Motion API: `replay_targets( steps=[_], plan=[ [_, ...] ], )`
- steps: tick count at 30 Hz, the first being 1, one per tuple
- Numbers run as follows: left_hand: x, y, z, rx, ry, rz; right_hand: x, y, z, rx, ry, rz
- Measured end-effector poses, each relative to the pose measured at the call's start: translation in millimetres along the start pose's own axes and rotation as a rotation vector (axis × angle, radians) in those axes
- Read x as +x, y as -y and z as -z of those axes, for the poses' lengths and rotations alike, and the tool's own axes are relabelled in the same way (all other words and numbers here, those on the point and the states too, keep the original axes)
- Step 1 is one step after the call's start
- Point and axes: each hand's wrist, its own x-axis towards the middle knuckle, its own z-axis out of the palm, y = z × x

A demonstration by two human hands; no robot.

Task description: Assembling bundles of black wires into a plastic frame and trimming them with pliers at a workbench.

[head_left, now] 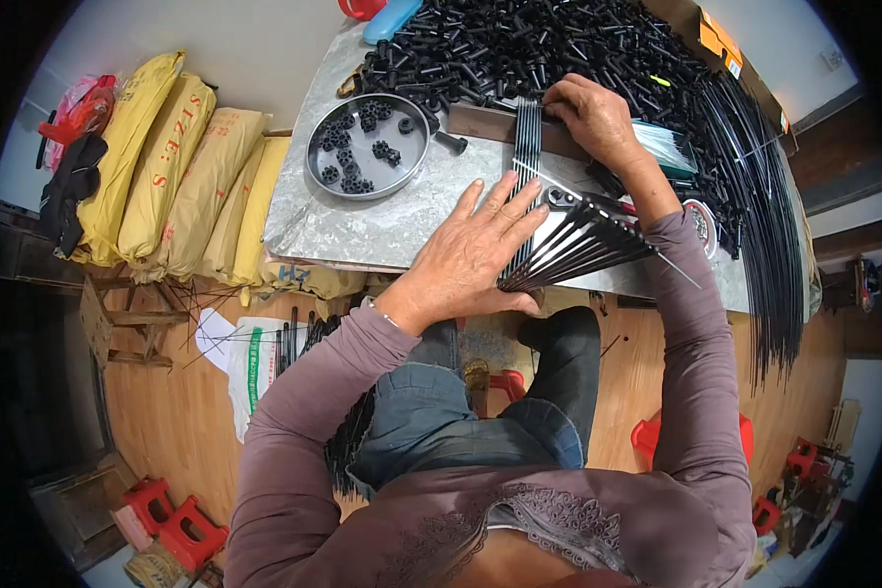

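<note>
A row of thin black rods (pixel 528 137) lies side by side on the grey marbled table, and their near ends fan out to the right (pixel 598 245). My left hand (pixel 465 250) rests across the row, its fingers stretched and spread over the rods and its thumb pointing right near the table's front edge. At the far ends of the rods, my right hand (pixel 593 116) has its fingers curled and pinched together. What is between those fingertips is too small to tell. A brownish bar (pixel 482 123) lies crosswise by the rod ends.
A heap of black bolt-shaped parts (pixel 519 49) covers the table's back. At left stands a round grey tray (pixel 399 178) holding clusters of black parts. Long black rods (pixel 769 245) overhang the right edge. Yellow sacks (pixel 191 176) lean by the wall; red stools (pixel 191 529) stand on the floor.
</note>
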Motion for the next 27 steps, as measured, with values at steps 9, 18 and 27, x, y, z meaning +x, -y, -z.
replay_targets(
  steps=[9,18,27],
  plan=[
    [-1.2,0.2,0.4,0.013,0.018,0.018,-5.8,-9.0,-8.6,0.260,0.014,-0.132],
    [-1.4,-0.1,-0.6,0.014,0.008,0.029,-0.8,-11.1,-8.0,0.279,0.063,-0.118],
    [-2.3,-0.3,-0.2,0.005,-0.002,0.021,3.0,-20.8,-12.8,0.532,0.170,-0.335]
  ],
)
